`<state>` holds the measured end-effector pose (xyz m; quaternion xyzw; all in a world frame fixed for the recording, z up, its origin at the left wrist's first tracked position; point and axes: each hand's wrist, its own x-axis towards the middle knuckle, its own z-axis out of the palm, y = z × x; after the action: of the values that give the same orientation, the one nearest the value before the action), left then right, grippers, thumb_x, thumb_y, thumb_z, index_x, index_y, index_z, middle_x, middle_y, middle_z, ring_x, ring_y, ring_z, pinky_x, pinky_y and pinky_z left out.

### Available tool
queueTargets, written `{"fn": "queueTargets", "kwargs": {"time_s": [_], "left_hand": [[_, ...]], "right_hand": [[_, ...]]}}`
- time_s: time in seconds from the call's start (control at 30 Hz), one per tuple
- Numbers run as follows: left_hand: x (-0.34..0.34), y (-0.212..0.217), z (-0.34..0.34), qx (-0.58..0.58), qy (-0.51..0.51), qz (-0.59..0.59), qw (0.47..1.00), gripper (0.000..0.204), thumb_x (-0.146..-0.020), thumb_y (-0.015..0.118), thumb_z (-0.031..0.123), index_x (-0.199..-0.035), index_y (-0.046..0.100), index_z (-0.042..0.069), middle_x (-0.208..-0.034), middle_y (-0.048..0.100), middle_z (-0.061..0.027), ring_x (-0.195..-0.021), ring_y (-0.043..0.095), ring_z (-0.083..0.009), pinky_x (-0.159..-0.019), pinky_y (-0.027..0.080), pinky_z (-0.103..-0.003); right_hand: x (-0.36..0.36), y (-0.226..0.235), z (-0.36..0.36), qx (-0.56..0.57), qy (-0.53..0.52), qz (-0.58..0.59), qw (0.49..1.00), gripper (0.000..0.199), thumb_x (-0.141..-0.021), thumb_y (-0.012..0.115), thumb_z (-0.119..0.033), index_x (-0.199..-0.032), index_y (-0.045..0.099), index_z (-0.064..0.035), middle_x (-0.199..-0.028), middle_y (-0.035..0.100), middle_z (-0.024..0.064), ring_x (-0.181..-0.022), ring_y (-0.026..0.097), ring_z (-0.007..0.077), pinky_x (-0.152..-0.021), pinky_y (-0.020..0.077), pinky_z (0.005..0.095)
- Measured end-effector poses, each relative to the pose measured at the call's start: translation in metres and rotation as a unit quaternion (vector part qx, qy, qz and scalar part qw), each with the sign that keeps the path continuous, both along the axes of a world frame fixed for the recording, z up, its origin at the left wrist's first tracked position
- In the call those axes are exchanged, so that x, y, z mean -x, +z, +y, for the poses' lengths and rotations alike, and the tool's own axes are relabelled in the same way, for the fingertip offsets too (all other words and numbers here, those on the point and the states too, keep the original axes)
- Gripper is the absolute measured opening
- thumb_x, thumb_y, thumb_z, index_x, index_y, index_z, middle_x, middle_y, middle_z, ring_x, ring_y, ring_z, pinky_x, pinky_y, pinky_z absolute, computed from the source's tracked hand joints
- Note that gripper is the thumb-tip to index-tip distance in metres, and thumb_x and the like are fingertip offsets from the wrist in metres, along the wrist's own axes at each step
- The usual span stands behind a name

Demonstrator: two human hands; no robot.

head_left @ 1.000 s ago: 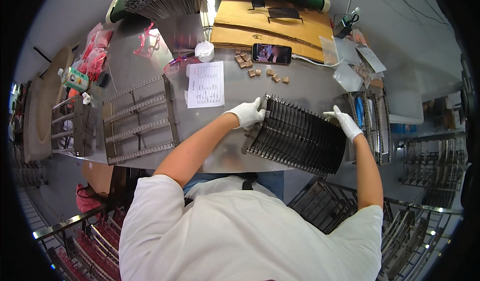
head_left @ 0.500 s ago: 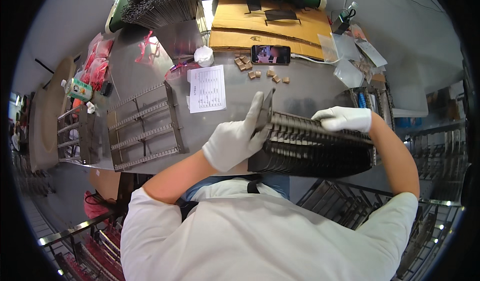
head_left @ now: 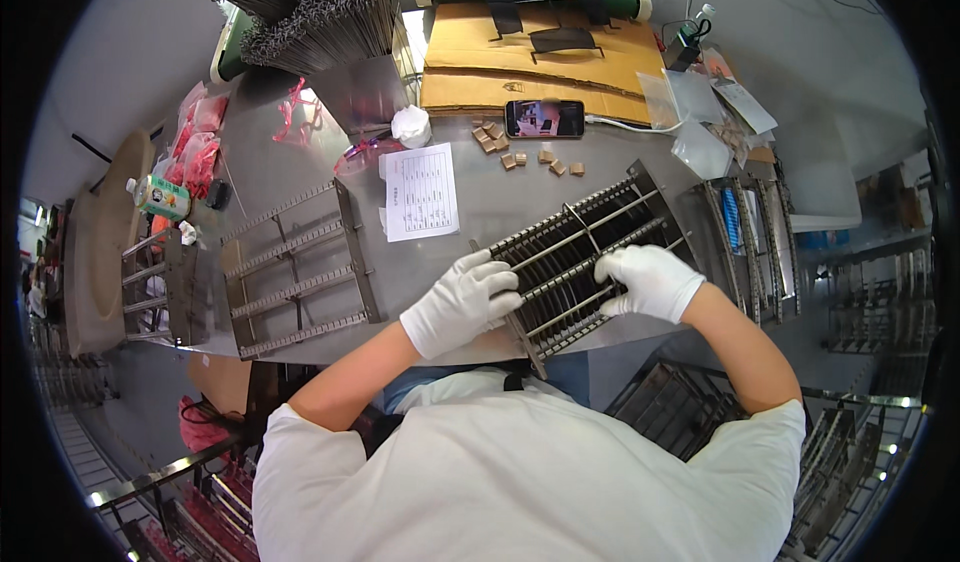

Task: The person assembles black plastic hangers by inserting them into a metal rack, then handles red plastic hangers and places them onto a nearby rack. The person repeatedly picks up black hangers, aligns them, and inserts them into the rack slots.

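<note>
A metal rack (head_left: 543, 284) with notched bars and flat end plates sits slantwise at the front of the steel table, holding a row of thin black plates (head_left: 560, 243). My left hand (head_left: 460, 304), in a white glove, is closed round the rack's left end plate, with the thumb side partly hidden. Also gloved in white, my right hand (head_left: 650, 280) bends its fingers over the bars near the rack's middle; the fingertips are partly hidden among the bars. To the left lies a similar rack (head_left: 357, 252) with bare notched bars.
Beyond my hands are a paper sheet (head_left: 421, 194), small tan blocks (head_left: 490, 140) and a phone (head_left: 545, 119). Bundled wires (head_left: 320, 32) stand at the back left, cardboard (head_left: 540, 67) at the back. More racks (head_left: 750, 252) stand right; a can (head_left: 160, 197) lies left.
The rack has turned from a raised, edge-on tilt to lie slantwise, bars facing up. My left hand has shifted on its end plate; my right hand has moved from the far edge to the middle bars.
</note>
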<state>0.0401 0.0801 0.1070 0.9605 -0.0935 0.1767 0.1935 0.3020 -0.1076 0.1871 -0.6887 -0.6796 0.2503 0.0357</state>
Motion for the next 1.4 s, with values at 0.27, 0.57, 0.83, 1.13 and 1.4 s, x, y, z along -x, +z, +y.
{"fn": "queueTargets", "kwargs": {"time_s": [0.27, 0.57, 0.83, 1.13, 1.4], "left_hand": [[-0.018, -0.009, -0.020, 0.000, -0.043, -0.060, 0.997, 0.032, -0.071, 0.079, 0.037, -0.089, 0.062, 0.017, -0.093, 0.067, 0.0041, -0.089, 0.063, -0.0166, -0.093, 0.048, -0.038], [-0.010, -0.028, -0.055, -0.038, -0.012, -0.043, 0.998, 0.013, -0.082, 0.067, 0.032, -0.084, 0.060, 0.021, -0.071, 0.056, 0.0060, -0.071, 0.058, -0.0159, -0.072, 0.045, -0.035], [-0.020, -0.032, -0.102, -0.067, 0.003, -0.075, 0.995, 0.023, -0.085, 0.072, 0.037, -0.084, 0.057, 0.019, -0.068, 0.053, 0.0043, -0.067, 0.056, -0.0162, -0.068, 0.039, -0.039], [-0.023, -0.024, -0.107, -0.061, 0.015, -0.087, 0.994, 0.022, -0.082, 0.073, 0.039, -0.084, 0.064, 0.020, -0.067, 0.054, 0.0043, -0.066, 0.056, -0.0172, -0.071, 0.039, -0.041], [-0.025, -0.021, -0.109, -0.035, -0.017, -0.017, 0.999, 0.022, -0.085, 0.070, 0.043, -0.085, 0.066, 0.021, -0.062, 0.059, 0.0018, -0.058, 0.064, -0.0229, -0.060, 0.047, -0.040]], "right_hand": [[-0.079, -0.087, 0.136, -0.080, -0.157, -0.206, 0.963, 0.016, -0.092, 0.064, -0.016, -0.102, 0.071, -0.0063, -0.099, 0.074, 0.0184, -0.098, 0.071, 0.0367, -0.085, 0.0576, 0.0451], [-0.060, -0.039, 0.141, -0.079, -0.304, -0.080, 0.946, 0.026, -0.088, 0.067, -0.021, -0.107, 0.071, -0.0030, -0.111, 0.072, 0.0190, -0.105, 0.069, 0.0381, -0.092, 0.0546, 0.0448], [-0.001, -0.029, -0.080, -0.236, -0.454, 0.014, 0.859, 0.020, -0.100, 0.056, -0.019, -0.095, 0.070, -0.0050, -0.097, 0.070, 0.0150, -0.093, 0.066, 0.0336, -0.081, 0.0537, 0.0417], [0.017, -0.068, -0.105, -0.237, -0.400, -0.043, 0.884, 0.010, -0.095, 0.067, -0.019, -0.094, 0.067, -0.0088, -0.097, 0.067, 0.0131, -0.091, 0.067, 0.0357, -0.078, 0.0533, 0.0451], [0.013, -0.095, -0.102, -0.252, -0.312, -0.152, 0.903, 0.020, -0.082, 0.078, -0.025, -0.083, 0.067, -0.0081, -0.088, 0.062, 0.0167, -0.084, 0.063, 0.0397, -0.075, 0.0525, 0.0519]]}}
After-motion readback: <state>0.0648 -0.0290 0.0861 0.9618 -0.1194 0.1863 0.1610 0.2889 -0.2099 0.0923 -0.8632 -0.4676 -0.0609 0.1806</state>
